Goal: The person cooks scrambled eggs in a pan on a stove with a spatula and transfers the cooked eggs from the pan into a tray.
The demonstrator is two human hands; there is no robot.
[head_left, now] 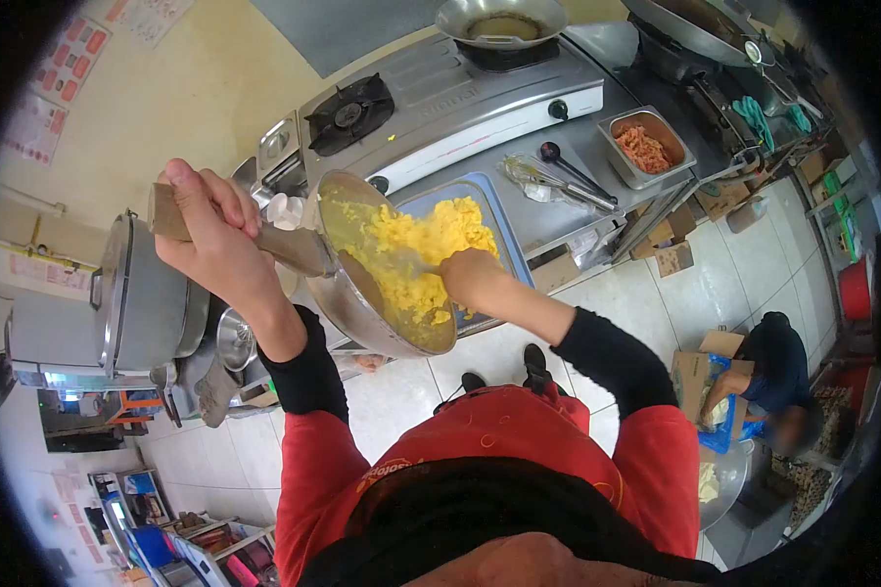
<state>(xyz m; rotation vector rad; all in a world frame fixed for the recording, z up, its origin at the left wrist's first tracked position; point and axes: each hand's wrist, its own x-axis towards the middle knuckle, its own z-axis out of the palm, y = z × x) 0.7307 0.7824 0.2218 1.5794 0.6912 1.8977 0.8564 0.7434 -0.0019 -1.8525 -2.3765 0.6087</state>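
Note:
My left hand (pixel 210 220) is wrapped round the wooden handle (pixel 299 249) of a large metal pan (pixel 341 318), which is tilted on its side. Yellow scrambled egg (pixel 450 230) lies partly in the pan and partly on a blue-grey tray (pixel 512 245) beside it. My right hand (pixel 480 279) is closed at the pan's opening, over the egg, on a utensil that is mostly hidden; a greyish part of it shows at the egg.
A two-burner stove (pixel 440 88) stands behind the tray, with a wok (pixel 502 22) on its right burner. Tongs (pixel 582 186) and a steel container of orange food (pixel 646 147) lie to the right. Large pots (pixel 152 293) stand left. Another person (pixel 773 362) crouches at lower right.

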